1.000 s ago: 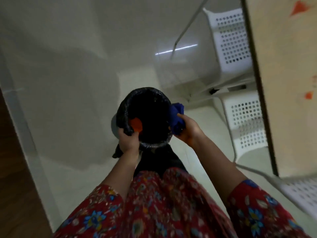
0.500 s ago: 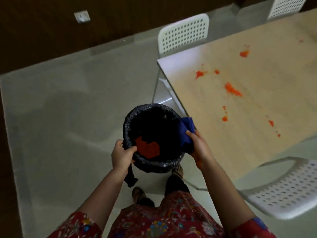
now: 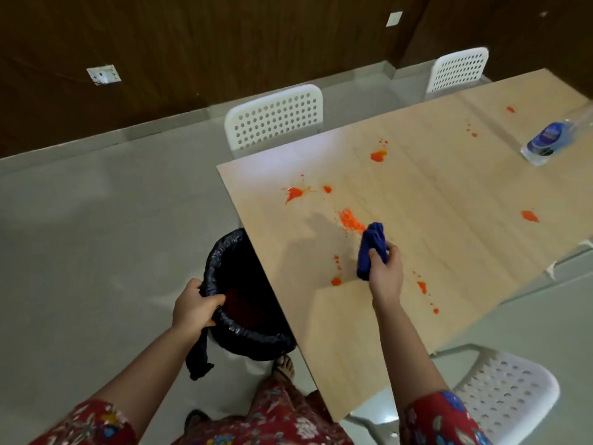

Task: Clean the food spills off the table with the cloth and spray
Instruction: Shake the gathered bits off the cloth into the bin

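Here, the right hand grips the bunched blue cloth above the table, just beside an orange spill. The left hand clasps the bin's black liner rim beside the table edge. The spray bottle lies far across the table.

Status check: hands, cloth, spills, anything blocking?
Left hand gripping bin rim at table edge. Right hand holds blue cloth over table, beside orange spill. Spills unwiped; spray bottle far right. Nothing blocking.
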